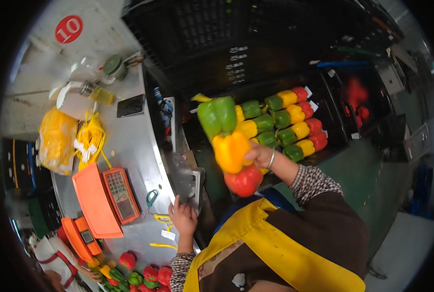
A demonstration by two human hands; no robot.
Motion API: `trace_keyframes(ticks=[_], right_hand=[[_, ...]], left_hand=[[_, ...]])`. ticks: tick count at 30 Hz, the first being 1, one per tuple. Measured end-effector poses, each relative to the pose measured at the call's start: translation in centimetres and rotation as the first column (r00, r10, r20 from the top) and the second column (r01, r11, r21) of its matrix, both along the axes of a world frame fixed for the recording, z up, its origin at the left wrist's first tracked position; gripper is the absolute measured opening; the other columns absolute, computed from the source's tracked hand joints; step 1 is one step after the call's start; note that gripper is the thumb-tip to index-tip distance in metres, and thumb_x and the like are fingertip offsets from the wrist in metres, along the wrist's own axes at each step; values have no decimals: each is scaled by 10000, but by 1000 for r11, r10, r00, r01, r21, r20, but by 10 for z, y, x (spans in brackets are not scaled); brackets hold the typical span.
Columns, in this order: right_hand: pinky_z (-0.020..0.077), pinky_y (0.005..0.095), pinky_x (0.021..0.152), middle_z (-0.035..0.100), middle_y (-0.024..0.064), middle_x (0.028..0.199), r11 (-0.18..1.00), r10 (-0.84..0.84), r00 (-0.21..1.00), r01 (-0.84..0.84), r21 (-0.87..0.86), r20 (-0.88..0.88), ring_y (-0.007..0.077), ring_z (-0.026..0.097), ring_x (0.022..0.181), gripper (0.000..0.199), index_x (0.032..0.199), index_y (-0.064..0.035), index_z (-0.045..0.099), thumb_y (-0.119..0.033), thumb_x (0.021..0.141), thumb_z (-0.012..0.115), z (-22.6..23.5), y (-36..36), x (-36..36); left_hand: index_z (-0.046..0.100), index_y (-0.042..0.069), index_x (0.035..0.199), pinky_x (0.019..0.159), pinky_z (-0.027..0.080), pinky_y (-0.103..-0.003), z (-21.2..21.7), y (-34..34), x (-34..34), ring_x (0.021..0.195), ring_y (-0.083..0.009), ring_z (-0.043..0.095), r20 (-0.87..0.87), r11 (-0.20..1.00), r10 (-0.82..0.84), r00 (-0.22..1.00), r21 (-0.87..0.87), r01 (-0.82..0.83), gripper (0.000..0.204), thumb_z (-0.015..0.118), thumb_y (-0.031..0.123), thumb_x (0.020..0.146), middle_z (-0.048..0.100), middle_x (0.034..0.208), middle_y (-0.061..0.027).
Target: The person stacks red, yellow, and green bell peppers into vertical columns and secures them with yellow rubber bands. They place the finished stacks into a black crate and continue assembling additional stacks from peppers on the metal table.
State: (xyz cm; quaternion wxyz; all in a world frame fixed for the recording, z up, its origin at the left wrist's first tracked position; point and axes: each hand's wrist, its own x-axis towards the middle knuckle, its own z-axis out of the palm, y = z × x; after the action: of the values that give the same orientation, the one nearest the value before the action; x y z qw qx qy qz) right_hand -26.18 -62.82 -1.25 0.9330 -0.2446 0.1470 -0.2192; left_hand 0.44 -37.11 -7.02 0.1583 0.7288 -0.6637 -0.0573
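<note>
My right hand (261, 155) is closed on a row of three bell peppers (232, 152), green, yellow and red, with a yellow tie at the green end. It holds them up over a black crate, gripping beside the yellow pepper. My left hand (182, 217) rests at the edge of the metal table (134, 141), fingers apart and holding nothing. Close to it lie yellow-handled scissors (162, 218), a white tag (168, 234) and teal-handled scissors (151, 197). In the crate several like rows of peppers (295, 121) lie side by side, green, yellow and red.
An orange scale (122, 194), a phone (130, 105), a bundle of yellow ties (90, 138) and a jar (115, 67) stand on the table. Loose peppers (151, 273) are piled at its near end by another person (56, 258). A black crate wall (202, 44) rises ahead.
</note>
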Motion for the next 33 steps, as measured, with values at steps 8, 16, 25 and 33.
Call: trace_keyframes(ticks=[8, 16, 25, 33], right_hand=[[422, 353, 1019, 553, 101, 1269, 932, -315, 857, 199, -302, -409, 220, 536, 1174, 779, 1405, -45, 367, -90, 729, 749, -19, -56, -113], [388, 434, 1010, 507, 189, 1286, 541, -636, 75, -666, -513, -768, 364, 489, 1206, 1068, 1451, -177, 318, -285, 531, 850, -75, -132, -186], [184, 475, 1130, 475, 125, 1317, 135, -787, 14, -972, -194, -617, 308, 406, 1289, 823, 1390, -265, 422, -131, 661, 780, -71, -211, -222], [300, 511, 1067, 476, 158, 1338, -152, -631, 474, -852, -501, -614, 381, 432, 1242, 946, 1378, -227, 459, -207, 519, 856, -30, -182, -177]], left_hand=[[636, 56, 782, 1025, 311, -577, -4, 1, -3, 1266, -328, 464, 68, 999, -6, 998, 54, 3, 67, 653, 90, 727, 630, 908, -62], [646, 41, 803, 1040, 299, -573, -6, 0, -6, 1282, -336, 442, 114, 994, -1, 994, 106, -11, 88, 652, 97, 735, 626, 920, -80], [639, 32, 810, 1055, 290, -576, 1, -10, -12, 1322, -329, 393, 193, 970, -2, 981, 237, -45, 148, 679, 100, 684, 609, 962, -107], [631, 83, 725, 1035, 320, -563, 4, -7, -8, 1304, -258, 421, 222, 967, 11, 975, 246, -67, 112, 672, 161, 655, 612, 890, -71]])
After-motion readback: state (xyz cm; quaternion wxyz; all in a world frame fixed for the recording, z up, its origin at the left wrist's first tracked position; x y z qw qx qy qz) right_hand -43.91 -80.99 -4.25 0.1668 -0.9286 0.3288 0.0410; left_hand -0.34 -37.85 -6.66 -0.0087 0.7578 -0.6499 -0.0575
